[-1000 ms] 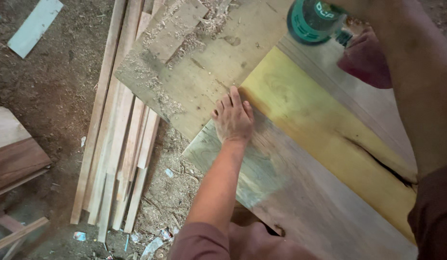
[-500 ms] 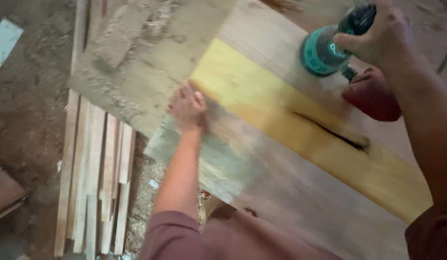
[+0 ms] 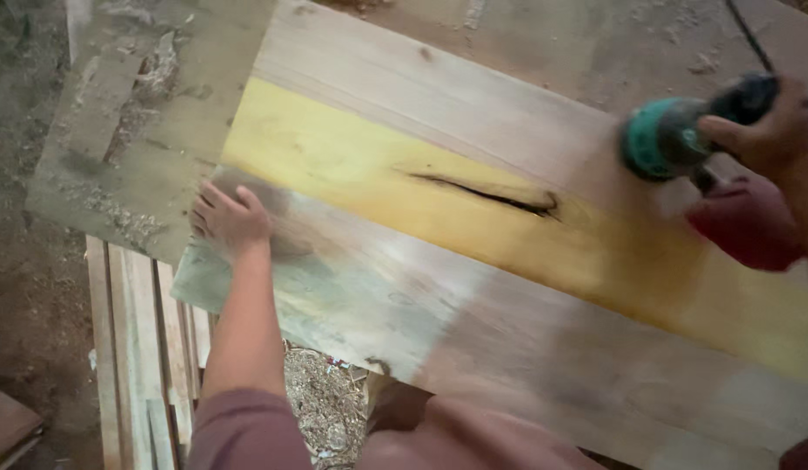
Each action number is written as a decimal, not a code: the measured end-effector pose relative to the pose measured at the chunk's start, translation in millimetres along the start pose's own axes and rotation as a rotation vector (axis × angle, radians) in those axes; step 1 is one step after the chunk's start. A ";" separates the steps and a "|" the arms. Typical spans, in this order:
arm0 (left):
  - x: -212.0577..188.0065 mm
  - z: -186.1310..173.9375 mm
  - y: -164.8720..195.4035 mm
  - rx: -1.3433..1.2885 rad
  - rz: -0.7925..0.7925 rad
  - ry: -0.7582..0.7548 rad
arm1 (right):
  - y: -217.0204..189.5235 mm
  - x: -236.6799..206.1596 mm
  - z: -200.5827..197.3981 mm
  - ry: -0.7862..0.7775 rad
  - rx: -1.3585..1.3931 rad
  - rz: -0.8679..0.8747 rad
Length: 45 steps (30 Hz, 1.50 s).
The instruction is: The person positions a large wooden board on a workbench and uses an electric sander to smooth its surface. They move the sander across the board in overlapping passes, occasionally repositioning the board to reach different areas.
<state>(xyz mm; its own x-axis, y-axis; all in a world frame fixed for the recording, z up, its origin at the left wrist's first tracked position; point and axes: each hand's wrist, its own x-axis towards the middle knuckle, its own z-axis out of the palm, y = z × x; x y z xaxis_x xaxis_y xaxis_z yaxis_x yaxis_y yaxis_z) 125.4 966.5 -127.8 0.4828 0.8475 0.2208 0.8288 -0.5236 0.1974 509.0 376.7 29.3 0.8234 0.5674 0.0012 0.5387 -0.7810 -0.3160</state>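
- The left hand (image 3: 228,219) lies flat, fingers spread, pressing on the near-left end of a wide wooden plank (image 3: 473,287).
- The right hand (image 3: 765,130) is closed around a teal power sander (image 3: 669,137), which sits on the plank's far-right part.
- A dark red dust bag (image 3: 745,224) hangs from the sander, just beside the right hand.
- The plank shows a yellow band with a dark crack (image 3: 491,193) along its middle.
- The plank rests on a dusty bench (image 3: 125,148); thin wooden slats (image 3: 134,348) lie on the floor below, at the left.
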 end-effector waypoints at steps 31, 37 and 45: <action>-19.6 -17.1 8.7 -0.099 -0.061 -0.201 | -271.8 149.5 98.9 -0.009 -0.233 -0.336; -21.0 -25.4 12.6 -0.085 -0.023 -0.085 | -375.6 196.4 127.4 -0.043 -0.193 -0.397; -22.5 -28.1 14.5 -0.179 -0.083 -0.127 | -489.9 233.7 150.6 -0.092 -0.011 -0.500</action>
<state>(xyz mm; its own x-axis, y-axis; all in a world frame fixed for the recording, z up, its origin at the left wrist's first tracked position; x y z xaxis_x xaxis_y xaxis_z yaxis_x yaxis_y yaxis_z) 118.5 937.3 -103.0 0.4560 0.8866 0.0769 0.8091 -0.4490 0.3791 410.7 931.2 41.5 0.4452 0.8930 0.0665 0.8654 -0.4100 -0.2879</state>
